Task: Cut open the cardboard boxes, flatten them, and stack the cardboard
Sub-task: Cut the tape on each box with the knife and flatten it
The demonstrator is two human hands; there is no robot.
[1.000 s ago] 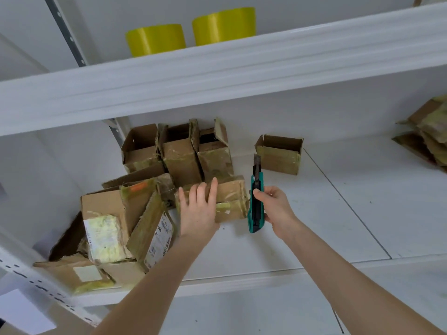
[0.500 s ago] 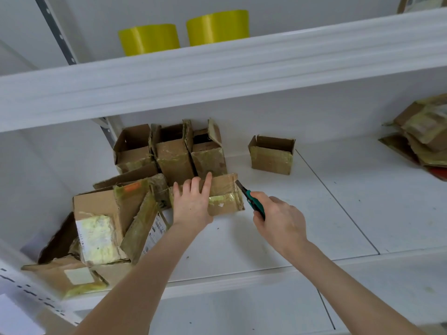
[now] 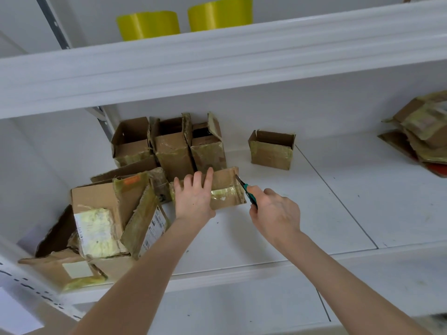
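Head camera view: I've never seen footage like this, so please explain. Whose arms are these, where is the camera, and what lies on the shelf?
No machine here: a person works with bare hands. The single picture comes from a camera worn on their head, looking forward and down, so the arms reach in from below. The left hand lies flat on a small taped box, steadying it on the white shelf. The right hand grips a teal utility knife, its blade at the box's right edge. Behind stand three open boxes against the wall, with a fourth open box apart to the right. More boxes are piled at the left, flattened cardboard lies far right, and two yellow rolls sit on the shelf above.
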